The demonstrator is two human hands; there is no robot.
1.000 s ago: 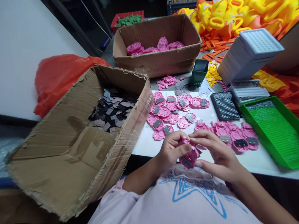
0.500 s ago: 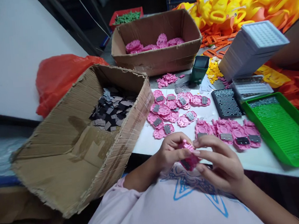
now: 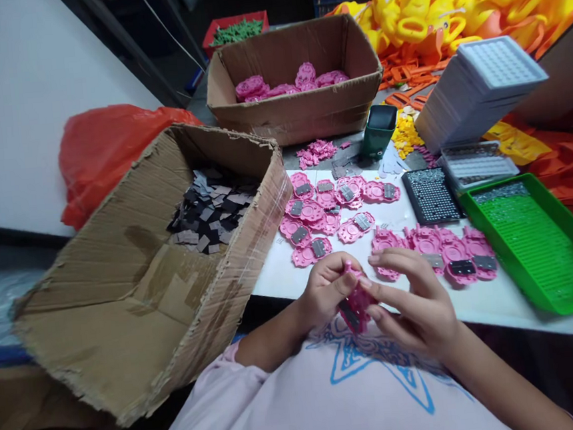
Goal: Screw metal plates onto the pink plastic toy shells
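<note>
My left hand (image 3: pixel 323 291) pinches a pink plastic casing (image 3: pixel 359 306) at its upper end, close in front of my shirt. A dark grey piece lies on the casing's lower left part. My right hand (image 3: pixel 419 305) has its thumb and index finger on the casing's right side, while its other fingers are spread and lifted. Just beyond the hands, several pink casing halves (image 3: pixel 359 226) with grey pieces in them lie on the white work surface (image 3: pixel 276 273). A row of similar pink casings (image 3: pixel 454 254) lies behind my right hand.
At left a cardboard box (image 3: pixel 175 318) holds dark flat pieces. Another cardboard box (image 3: pixel 298 119) with pink parts stands behind. To the right are a green tray (image 3: pixel 545 252), a black tray of small metal parts (image 3: pixel 431 195), a dark green cup (image 3: pixel 379 130) and stacked white trays (image 3: pixel 476 91).
The casing has turned in my hands and sits slightly lower. My right hand's upper fingers have lifted and spread away from it. The whole view has shifted slightly.
</note>
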